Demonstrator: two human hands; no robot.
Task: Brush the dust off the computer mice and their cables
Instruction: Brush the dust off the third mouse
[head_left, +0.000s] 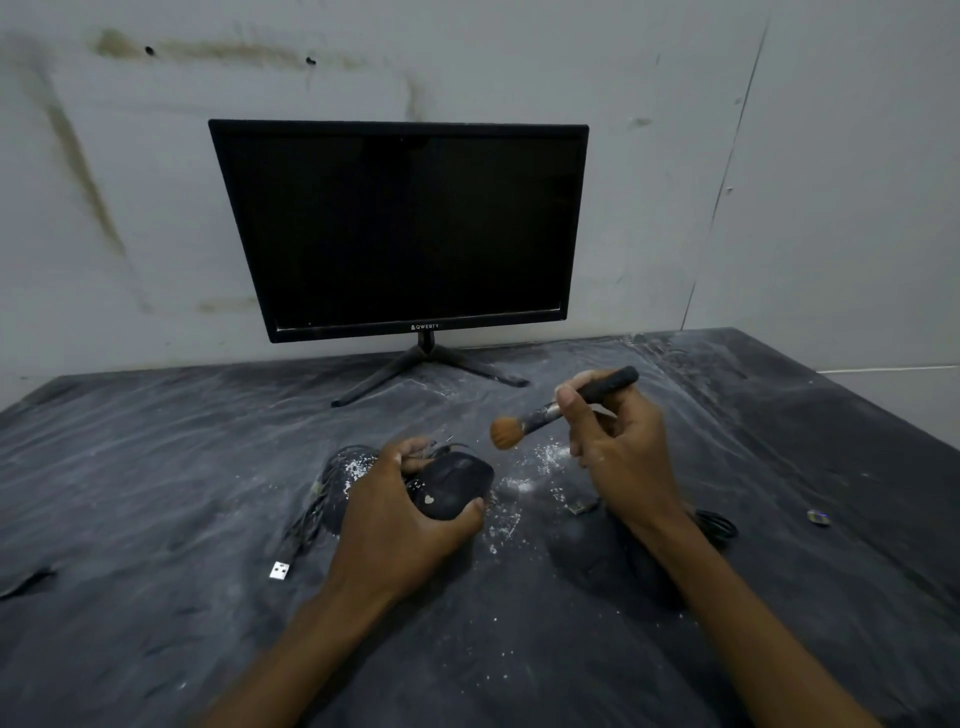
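Note:
My left hand (400, 512) grips a black computer mouse (454, 483), lifted slightly off the dark table cover. Behind it lies a second black mouse (345, 475) dusted with white powder, its bundled cable running down to a silver USB plug (279, 570). My right hand (618, 452) holds a make-up style brush (561, 408) by its black handle; the orange bristles (505, 432) hover just above and right of the held mouse, not touching it. White dust (540, 467) is scattered between my hands.
A black monitor (400, 228) on a tripod foot (426, 369) stands at the back against the grey wall. Another coiled black cable (719, 525) and a USB plug (582, 506) lie under my right wrist. A small metal piece (818, 517) sits at the right.

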